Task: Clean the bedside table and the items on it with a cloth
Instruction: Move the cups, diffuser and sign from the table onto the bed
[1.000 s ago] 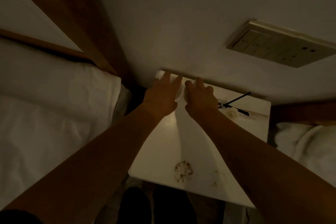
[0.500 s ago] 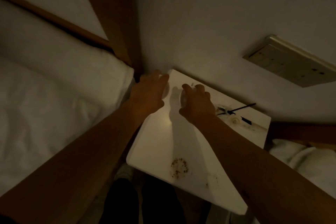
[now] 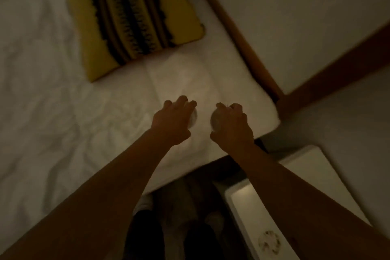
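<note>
Both hands are out over the white bed point(image 3: 63, 122), and each holds something small and pale: the left hand point(image 3: 172, 121) with bent fingers, the right hand point(image 3: 231, 126) curled round it. The picture is too dark to tell what these are. The white table point(image 3: 312, 167) sits low on the right, with a brown stain point(image 3: 270, 242), and a yellow pillow point(image 3: 135, 17) lies on the bed.

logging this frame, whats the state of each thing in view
left hand: over the bed, fingers curled round a small whitish object
right hand: over the bed, fingers curled round a small whitish object
whitish objects: one in each grip, too dim to identify
bedside table: white top partly under the right forearm, brownish round stain near its front
bed: white sheet, wrinkled
cushion: yellow with dark stripes, lying flat on the bed
</note>
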